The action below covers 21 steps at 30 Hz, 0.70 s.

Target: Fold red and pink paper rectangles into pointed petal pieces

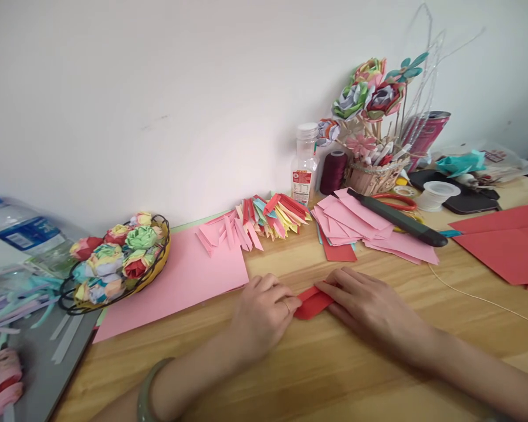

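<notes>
A small piece of red paper [312, 303], folded, lies on the wooden table between my two hands. My left hand [266, 310] has its fingers curled and closed on the paper's left end. At the right end, my right hand [365, 302] grips it with fingers over the top and others lower down against the table. My fingers cover both ends of the paper. Just behind are a fanned pile of pink paper pieces [345, 220] and a row of folded paper strips [273, 214] in pink, red, yellow and blue.
At left, a basket rim [165, 258] surrounds paper flowers, beside a plastic bottle [26, 228]. A dark green utility knife [398, 220] rests on the pink pile. Red sheets [506, 246] lie at right. Behind stand a clear bottle [305, 164], a thread spool [333, 172] and a flower basket [369, 177].
</notes>
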{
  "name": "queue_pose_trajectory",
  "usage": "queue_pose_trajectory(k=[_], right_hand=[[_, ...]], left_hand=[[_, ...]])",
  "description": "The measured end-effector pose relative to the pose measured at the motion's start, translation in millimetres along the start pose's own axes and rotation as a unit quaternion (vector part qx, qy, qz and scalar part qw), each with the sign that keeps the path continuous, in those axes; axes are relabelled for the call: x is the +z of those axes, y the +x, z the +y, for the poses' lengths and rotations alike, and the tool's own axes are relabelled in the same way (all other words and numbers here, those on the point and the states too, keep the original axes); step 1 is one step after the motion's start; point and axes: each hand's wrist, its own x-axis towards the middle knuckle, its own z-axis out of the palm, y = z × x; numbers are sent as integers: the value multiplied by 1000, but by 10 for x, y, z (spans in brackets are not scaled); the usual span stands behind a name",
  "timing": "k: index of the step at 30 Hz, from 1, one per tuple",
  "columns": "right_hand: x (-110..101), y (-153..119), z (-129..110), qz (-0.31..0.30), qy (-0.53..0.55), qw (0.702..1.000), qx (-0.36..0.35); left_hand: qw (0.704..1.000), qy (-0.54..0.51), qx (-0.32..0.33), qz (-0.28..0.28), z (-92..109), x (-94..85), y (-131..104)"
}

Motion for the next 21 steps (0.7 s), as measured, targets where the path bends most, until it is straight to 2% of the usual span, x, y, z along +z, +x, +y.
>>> queue_pose_trajectory(k=[4,10,12,17,21], right_hand=[[-67,-4,108,-37,80,996,-7],[-33,-42,198,4,66,995,-79],[-11,-44,207,7,68,996,-59],[15,-38,242,-2,143,989,20],[27,-36,249,8,176,983,45]], left_hand=[[996,76,51,-21,93,-10,-28],[987,146,68,-9,101,1,-25],[991,123,45,3,59,9,-24],[998,-21,-54,32,6,11,-31],[996,-39,-61,43,26,2,-14]])
